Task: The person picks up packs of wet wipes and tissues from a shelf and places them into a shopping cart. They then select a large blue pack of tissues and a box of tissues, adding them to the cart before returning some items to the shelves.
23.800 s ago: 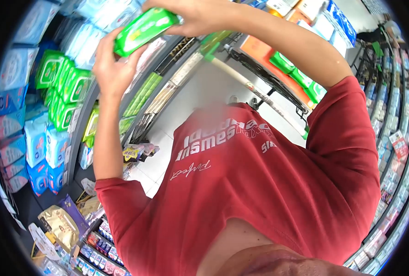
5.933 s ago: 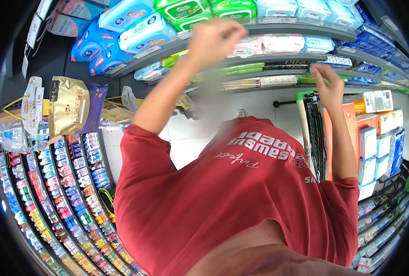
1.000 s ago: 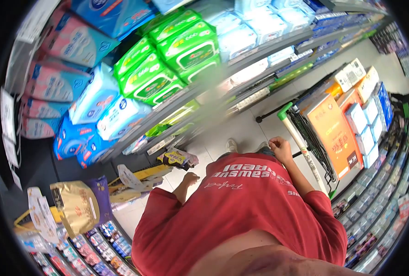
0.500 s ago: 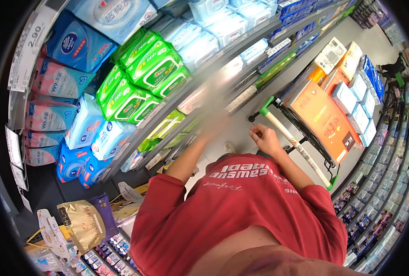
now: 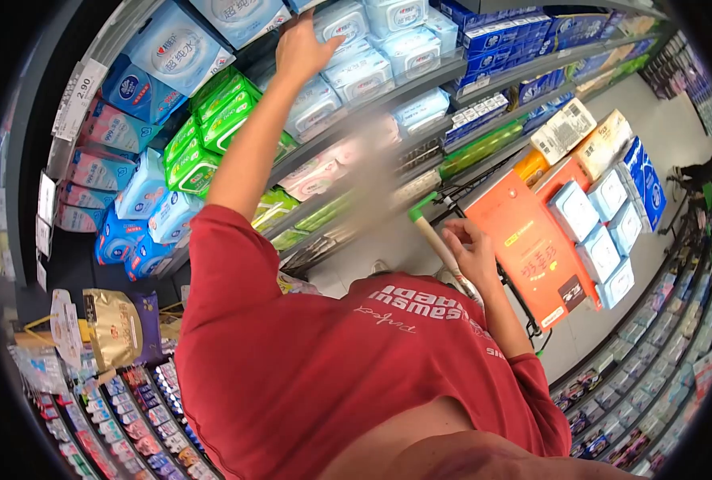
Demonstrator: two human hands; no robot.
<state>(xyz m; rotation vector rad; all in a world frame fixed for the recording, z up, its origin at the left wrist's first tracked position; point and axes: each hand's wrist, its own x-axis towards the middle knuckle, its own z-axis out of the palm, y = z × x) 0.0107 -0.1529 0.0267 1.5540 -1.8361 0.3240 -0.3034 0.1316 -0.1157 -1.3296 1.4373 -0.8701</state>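
Observation:
My left hand [image 5: 304,50] reaches up to the shelf, thumb spread away from the fingers, whose tips are at the edge of the upper packs. Beside it lie light-blue packs of wipes [image 5: 358,76], and a large light-blue pack [image 5: 178,48] stands to its left. Green packs of wipes [image 5: 224,112] sit below my forearm. My right hand [image 5: 472,250] is loosely curled, with nothing visible in it, next to the shopping cart's handle [image 5: 438,244]. In the cart are a large orange box [image 5: 528,248] and several light-blue packs [image 5: 600,248].
Blue packs [image 5: 496,38] fill the shelf farther right. Also in the cart are a white pack [image 5: 562,130] and a dark-blue pack [image 5: 644,184]. A gold pouch [image 5: 116,328] hangs at lower left. Another stocked shelf [image 5: 652,344] curves along the right. A blurred patch covers the middle shelf edge.
My left hand has risen from the blurred middle area to the upper light-blue packs. My right hand has shifted slightly and now overlaps the cart handle's near side. The view has turned a little.

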